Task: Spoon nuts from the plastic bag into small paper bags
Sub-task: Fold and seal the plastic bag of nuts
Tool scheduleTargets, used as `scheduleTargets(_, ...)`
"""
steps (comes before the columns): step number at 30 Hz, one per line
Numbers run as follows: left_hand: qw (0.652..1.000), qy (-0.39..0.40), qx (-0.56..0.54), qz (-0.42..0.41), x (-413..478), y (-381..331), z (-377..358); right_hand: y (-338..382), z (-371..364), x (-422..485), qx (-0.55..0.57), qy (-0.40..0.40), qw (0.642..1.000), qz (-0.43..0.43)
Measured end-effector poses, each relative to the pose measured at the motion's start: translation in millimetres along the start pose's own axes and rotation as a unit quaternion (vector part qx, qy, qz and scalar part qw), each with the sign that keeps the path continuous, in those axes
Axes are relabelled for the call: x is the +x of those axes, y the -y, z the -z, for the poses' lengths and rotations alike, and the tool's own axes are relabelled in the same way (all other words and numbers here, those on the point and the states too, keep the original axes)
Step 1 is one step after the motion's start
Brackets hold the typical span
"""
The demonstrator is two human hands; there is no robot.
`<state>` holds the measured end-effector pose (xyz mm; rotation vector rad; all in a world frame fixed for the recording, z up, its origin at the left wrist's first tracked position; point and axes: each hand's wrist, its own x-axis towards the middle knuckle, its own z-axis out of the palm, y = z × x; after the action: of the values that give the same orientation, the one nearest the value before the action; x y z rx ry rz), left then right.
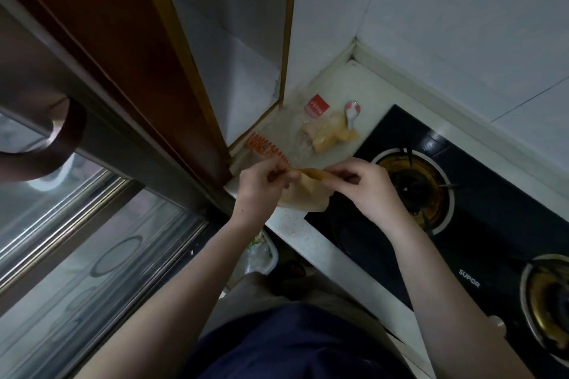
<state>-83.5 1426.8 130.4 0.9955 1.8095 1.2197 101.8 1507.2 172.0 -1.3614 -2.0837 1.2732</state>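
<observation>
Pinching the top edge of a small paper bag (303,194) from both sides, the left hand (261,184) and the right hand (360,186) each keep a clenched grip on the rim, just beside the black stove (462,200). Risk here, as I read it: pull unevenly and the thin paper could tear, or the mouth could fold shut so nuts scatter across the counter (295,231). The bag hangs over the stove's near corner, so spills might roll toward the burner. Both forearms reach forward, wrists bent inward, fingertips meeting at the rim. The plastic bag (308,135) of nuts lies beyond the stove's far corner, the spoon (352,114) beside it, untouched.
</observation>
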Motion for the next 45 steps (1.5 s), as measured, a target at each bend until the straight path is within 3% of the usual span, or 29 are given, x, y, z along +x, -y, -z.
scheduleTargets(10,0.999,0.0,0.027,0.035,-12,5,9,-1,-22,-10,-0.088,-0.085,0.992,0.045)
scheduleTargets(19,0.976,-0.004,0.182,-0.12,-29,21,12,-3,-39,-20,-0.129,-0.098,0.984,0.079)
scheduleTargets(23,0.979,-0.032,0.185,-0.078,-35,22,13,-2,-45,-23,-0.176,-0.072,0.974,0.124)
scheduleTargets(27,0.977,-0.008,0.207,-0.048,-39,17,13,0,-52,-28,-0.208,-0.103,0.962,0.147)
scheduleTargets(33,0.966,-0.005,0.244,-0.084,-44,16,14,1,-52,-29,-0.235,-0.108,0.95,0.174)
scheduleTargets(45,0.974,0.01,0.223,-0.049,-43,13,7,2,-59,-28,-0.259,-0.111,0.944,0.171)
